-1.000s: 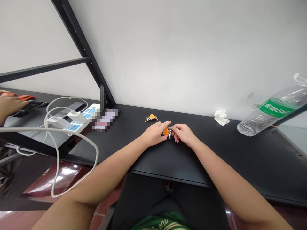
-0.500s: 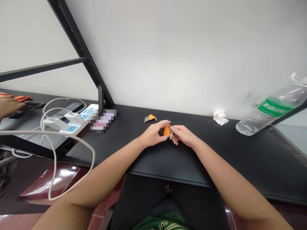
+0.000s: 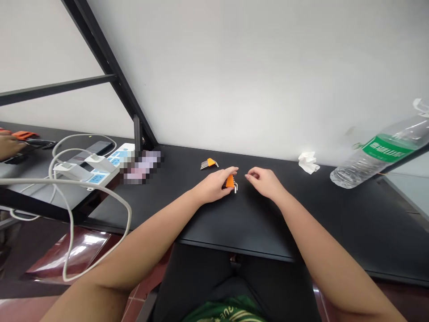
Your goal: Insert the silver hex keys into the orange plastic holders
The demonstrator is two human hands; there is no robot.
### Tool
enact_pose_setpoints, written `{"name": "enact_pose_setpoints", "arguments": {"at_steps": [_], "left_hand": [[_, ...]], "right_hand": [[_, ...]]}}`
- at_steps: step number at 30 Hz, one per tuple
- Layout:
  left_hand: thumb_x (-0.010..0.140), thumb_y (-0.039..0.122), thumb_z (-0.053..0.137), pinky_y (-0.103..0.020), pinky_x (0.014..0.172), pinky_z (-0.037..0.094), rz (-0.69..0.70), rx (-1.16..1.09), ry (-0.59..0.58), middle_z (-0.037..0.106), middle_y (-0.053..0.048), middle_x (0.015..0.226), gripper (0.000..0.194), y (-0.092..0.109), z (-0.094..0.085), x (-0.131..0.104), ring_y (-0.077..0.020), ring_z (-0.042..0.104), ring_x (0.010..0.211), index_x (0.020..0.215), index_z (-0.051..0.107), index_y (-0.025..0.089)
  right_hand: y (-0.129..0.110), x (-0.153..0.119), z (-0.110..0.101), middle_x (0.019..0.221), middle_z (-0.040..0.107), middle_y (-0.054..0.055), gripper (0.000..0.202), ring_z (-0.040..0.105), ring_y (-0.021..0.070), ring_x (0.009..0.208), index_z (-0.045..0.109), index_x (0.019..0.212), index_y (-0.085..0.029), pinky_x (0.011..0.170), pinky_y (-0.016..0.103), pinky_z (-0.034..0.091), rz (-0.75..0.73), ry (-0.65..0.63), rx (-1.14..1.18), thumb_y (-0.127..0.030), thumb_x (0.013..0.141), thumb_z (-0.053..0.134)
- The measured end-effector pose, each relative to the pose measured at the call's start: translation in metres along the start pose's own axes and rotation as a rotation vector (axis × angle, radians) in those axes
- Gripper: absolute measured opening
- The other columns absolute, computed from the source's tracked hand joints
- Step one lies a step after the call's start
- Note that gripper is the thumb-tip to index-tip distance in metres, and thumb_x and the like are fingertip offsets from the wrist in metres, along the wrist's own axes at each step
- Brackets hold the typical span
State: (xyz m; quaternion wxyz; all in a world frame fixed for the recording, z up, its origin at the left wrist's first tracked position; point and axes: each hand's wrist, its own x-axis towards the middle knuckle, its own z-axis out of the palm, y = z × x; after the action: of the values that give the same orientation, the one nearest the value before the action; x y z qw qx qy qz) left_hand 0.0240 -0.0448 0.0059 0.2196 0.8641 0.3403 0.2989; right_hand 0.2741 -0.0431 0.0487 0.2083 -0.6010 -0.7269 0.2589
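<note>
Between the thumb and fingers of my left hand (image 3: 214, 185) is an orange hex key holder (image 3: 229, 181), with bent metal keys sticking out on its right side. My right hand (image 3: 264, 181) is a short gap to the right of it, thumb and fingertips pinched together; whatever is between them, if anything, is too small to make out. Behind my left hand, a second orange hex key set (image 3: 210, 163) lies on the black table (image 3: 234, 223), its metal keys fanned toward the left.
Crumpled tissue (image 3: 308, 162) and a large plastic bottle (image 3: 375, 154) are at the right. On the left stand a black metal frame (image 3: 125, 96), a power strip (image 3: 115, 163) with chargers and looping white cables. Another person's hand (image 3: 10, 146) shows at the far left.
My right hand has moved off the orange holder to the right, its fingers now drawn together. My left hand still grips the holder. The view has shifted slightly.
</note>
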Motion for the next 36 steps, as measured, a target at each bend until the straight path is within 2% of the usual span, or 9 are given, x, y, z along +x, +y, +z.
{"name": "enact_pose_setpoints", "arguments": {"at_steps": [2,4,9,12,18,20,25,30,36], "left_hand": [[0.087,0.016,0.067,-0.042,0.106,0.057,-0.06,0.016,-0.034,0.063,-0.01,0.143,0.077,-0.005,0.001,0.001,-0.0252,0.065,0.125,0.156,0.034,0.028],[0.087,0.016,0.067,-0.043,0.105,0.057,-0.116,0.034,-0.059,0.065,-0.01,0.14,0.076,-0.008,0.001,0.001,-0.0262,0.065,0.125,0.155,0.036,0.027],[0.087,0.025,0.073,-0.045,0.103,0.057,-0.202,-0.007,-0.052,0.068,-0.012,0.132,0.073,-0.012,0.002,0.002,-0.0276,0.066,0.12,0.152,0.042,0.025],[0.082,0.03,0.08,-0.047,0.105,0.056,-0.237,-0.023,-0.019,0.068,-0.014,0.129,0.074,-0.015,0.0,0.003,-0.029,0.066,0.121,0.149,0.047,0.024],[0.076,0.03,0.084,-0.046,0.1,0.058,-0.305,-0.035,0.032,0.07,-0.01,0.119,0.064,-0.022,0.0,0.005,-0.0272,0.068,0.112,0.133,0.057,0.023],[0.075,0.028,0.083,-0.044,0.099,0.06,-0.303,-0.092,0.041,0.07,-0.009,0.119,0.061,-0.023,0.001,0.005,-0.0255,0.07,0.111,0.13,0.057,0.023],[0.079,0.021,0.075,-0.04,0.098,0.062,-0.223,-0.236,0.021,0.069,-0.009,0.128,0.066,-0.023,0.002,0.004,-0.023,0.071,0.114,0.139,0.049,0.026],[0.081,0.017,0.073,-0.043,0.111,0.054,-0.172,-0.268,0.015,0.067,-0.009,0.136,0.068,-0.016,0.001,0.004,-0.0224,0.068,0.123,0.142,0.045,0.026],[0.083,0.018,0.071,-0.045,0.111,0.054,-0.144,-0.323,0.004,0.066,-0.012,0.139,0.067,-0.013,0.002,0.004,-0.0241,0.066,0.128,0.143,0.043,0.026]], "right_hand": [[0.009,0.004,-0.009,0.086,0.069,0.003,0.017,0.061,0.0177,0.079,0.07,0.083,-0.022,0.069,0.029,0.043,-0.003,0.061,-0.23,-0.032,0.093,0.061],[0.017,0.006,-0.013,0.094,0.069,0.005,0.014,0.061,0.0182,0.085,0.072,0.083,-0.021,0.072,0.029,0.042,0.012,0.027,-0.351,-0.027,0.091,0.063],[0.017,0.008,-0.009,0.099,0.069,0.005,0.012,0.062,0.0165,0.084,0.074,0.085,-0.021,0.069,0.027,0.042,0.013,-0.084,-0.428,-0.025,0.09,0.065],[0.009,0.006,-0.004,0.097,0.069,0.006,0.013,0.062,0.0166,0.079,0.071,0.078,-0.02,0.065,0.027,0.041,0.019,-0.104,-0.475,-0.016,0.086,0.063],[-0.003,0.001,0.002,0.091,0.069,0.009,0.008,0.061,0.0201,0.073,0.067,0.073,-0.019,0.058,0.03,0.036,0.028,-0.132,-0.574,-0.015,0.079,0.066],[-0.005,0.0,0.004,0.095,0.069,0.01,0.01,0.062,0.0207,0.077,0.068,0.075,-0.02,0.059,0.03,0.036,0.003,-0.119,-0.589,-0.015,0.082,0.063],[-0.005,-0.003,0.005,0.098,0.068,0.008,0.014,0.06,0.0181,0.077,0.067,0.077,-0.019,0.06,0.03,0.034,-0.049,-0.093,-0.607,-0.014,0.086,0.058],[-0.007,-0.005,0.003,0.096,0.067,0.006,0.01,0.059,0.0171,0.078,0.065,0.081,-0.02,0.061,0.029,0.034,-0.102,-0.017,-0.584,-0.016,0.088,0.058],[-0.012,-0.006,0.004,0.095,0.069,0.006,0.013,0.061,0.0174,0.08,0.066,0.082,-0.02,0.064,0.028,0.035,-0.142,-0.089,-0.53,-0.015,0.091,0.057]]}}
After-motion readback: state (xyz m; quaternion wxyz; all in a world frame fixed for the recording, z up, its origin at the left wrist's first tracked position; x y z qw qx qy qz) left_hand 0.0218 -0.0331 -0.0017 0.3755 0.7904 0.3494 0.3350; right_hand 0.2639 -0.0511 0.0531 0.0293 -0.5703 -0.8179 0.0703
